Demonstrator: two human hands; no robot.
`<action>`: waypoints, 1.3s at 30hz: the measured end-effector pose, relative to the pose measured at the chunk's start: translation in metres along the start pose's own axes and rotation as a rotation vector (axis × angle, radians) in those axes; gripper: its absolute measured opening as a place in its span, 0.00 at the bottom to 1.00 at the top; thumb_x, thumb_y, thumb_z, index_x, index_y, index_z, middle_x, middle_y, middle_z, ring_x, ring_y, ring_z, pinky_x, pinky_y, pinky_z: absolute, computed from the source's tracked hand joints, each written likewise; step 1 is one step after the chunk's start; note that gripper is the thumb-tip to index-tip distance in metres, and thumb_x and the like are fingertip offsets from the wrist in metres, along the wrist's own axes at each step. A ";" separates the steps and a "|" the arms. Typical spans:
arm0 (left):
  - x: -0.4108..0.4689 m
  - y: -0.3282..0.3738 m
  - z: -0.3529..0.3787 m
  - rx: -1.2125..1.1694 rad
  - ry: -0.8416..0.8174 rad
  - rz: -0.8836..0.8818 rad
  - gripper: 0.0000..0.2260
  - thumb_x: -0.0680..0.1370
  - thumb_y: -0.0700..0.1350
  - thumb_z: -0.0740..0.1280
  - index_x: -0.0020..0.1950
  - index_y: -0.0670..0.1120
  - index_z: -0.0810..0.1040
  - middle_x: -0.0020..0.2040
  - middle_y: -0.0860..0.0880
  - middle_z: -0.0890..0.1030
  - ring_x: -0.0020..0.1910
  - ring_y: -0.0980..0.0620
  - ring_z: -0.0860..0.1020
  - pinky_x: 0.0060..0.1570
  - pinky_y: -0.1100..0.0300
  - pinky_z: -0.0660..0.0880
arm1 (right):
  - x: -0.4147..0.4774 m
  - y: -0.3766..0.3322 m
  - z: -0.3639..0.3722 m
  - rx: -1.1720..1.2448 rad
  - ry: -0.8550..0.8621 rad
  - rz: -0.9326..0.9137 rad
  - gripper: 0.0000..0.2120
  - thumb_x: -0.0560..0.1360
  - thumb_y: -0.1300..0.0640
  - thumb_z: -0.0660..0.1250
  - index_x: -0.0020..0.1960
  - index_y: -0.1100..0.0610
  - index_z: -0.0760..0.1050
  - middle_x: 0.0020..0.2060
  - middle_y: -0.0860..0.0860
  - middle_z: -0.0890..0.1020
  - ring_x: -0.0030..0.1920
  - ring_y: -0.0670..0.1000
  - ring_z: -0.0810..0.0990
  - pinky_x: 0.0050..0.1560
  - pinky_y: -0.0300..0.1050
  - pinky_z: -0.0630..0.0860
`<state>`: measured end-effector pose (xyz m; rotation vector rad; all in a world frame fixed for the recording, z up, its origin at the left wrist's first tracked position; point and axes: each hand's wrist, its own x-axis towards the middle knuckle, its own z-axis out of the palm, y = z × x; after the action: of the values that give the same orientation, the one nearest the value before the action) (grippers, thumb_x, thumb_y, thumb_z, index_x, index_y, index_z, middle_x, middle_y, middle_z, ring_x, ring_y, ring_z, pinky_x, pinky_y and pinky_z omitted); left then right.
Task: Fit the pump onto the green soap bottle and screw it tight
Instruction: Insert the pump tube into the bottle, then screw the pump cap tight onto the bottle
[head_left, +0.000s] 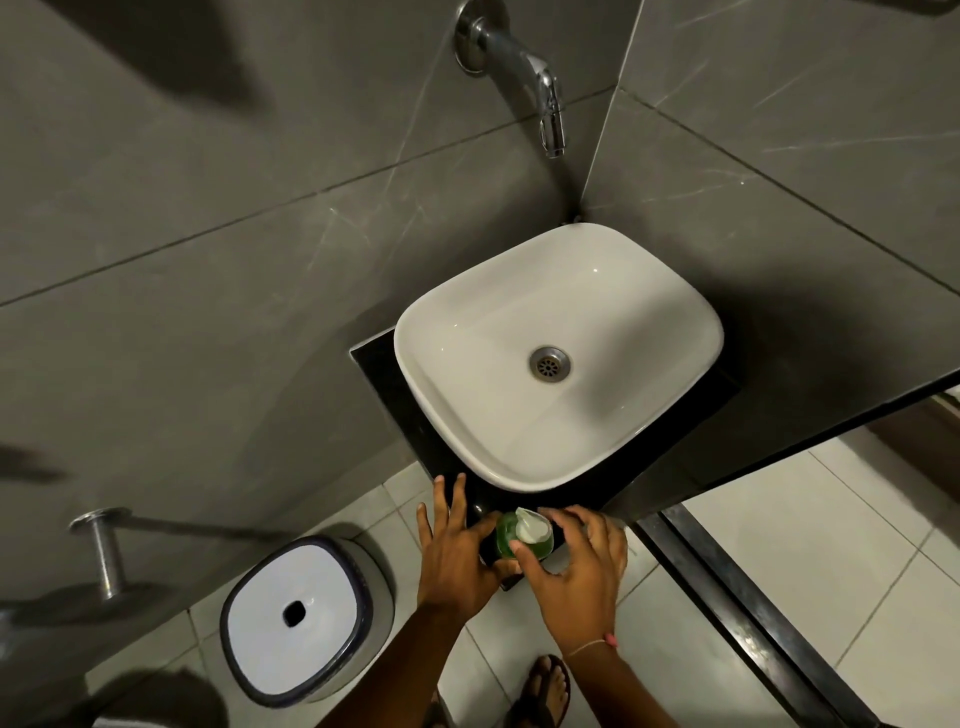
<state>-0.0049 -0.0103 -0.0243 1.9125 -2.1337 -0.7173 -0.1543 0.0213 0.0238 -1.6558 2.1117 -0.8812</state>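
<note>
The green soap bottle (506, 538) stands on the front corner of the black counter (384, 379), just before the white basin. A white pump (531, 526) sits on its top. My left hand (454, 551) rests against the bottle's left side, thumb under it and fingers spread toward the counter. From the right, my right hand (576, 564) has thumb and fingers curled around the pump's collar. The bottle's lower part is hidden between both hands.
A white basin (613, 291) with a metal drain fills the counter. A chrome tap (524, 67) juts from the grey tiled wall above. A white-lidded bin (296, 618) stands on the floor to the left, below a metal holder (101, 551).
</note>
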 end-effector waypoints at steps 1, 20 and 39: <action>0.000 0.000 0.000 0.004 0.002 -0.001 0.29 0.67 0.67 0.68 0.66 0.59 0.73 0.80 0.47 0.43 0.74 0.47 0.28 0.74 0.38 0.39 | 0.000 0.000 -0.002 0.017 0.001 -0.016 0.22 0.66 0.35 0.68 0.57 0.44 0.78 0.55 0.46 0.76 0.60 0.51 0.68 0.61 0.54 0.68; 0.001 0.000 0.004 0.012 0.012 -0.002 0.27 0.68 0.67 0.65 0.64 0.58 0.75 0.80 0.48 0.46 0.75 0.48 0.30 0.74 0.37 0.40 | 0.002 -0.013 0.005 0.042 -0.052 0.119 0.22 0.62 0.37 0.73 0.49 0.48 0.76 0.47 0.46 0.76 0.55 0.51 0.70 0.57 0.54 0.67; 0.000 -0.002 0.008 0.003 0.047 0.007 0.25 0.67 0.65 0.66 0.61 0.57 0.76 0.80 0.48 0.51 0.76 0.47 0.33 0.73 0.36 0.40 | 0.008 -0.014 0.014 0.122 -0.020 0.192 0.22 0.57 0.37 0.76 0.45 0.48 0.78 0.54 0.45 0.75 0.62 0.55 0.69 0.60 0.54 0.62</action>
<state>-0.0063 -0.0084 -0.0323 1.9031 -2.1137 -0.6610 -0.1376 0.0075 0.0234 -1.3703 2.1152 -0.9088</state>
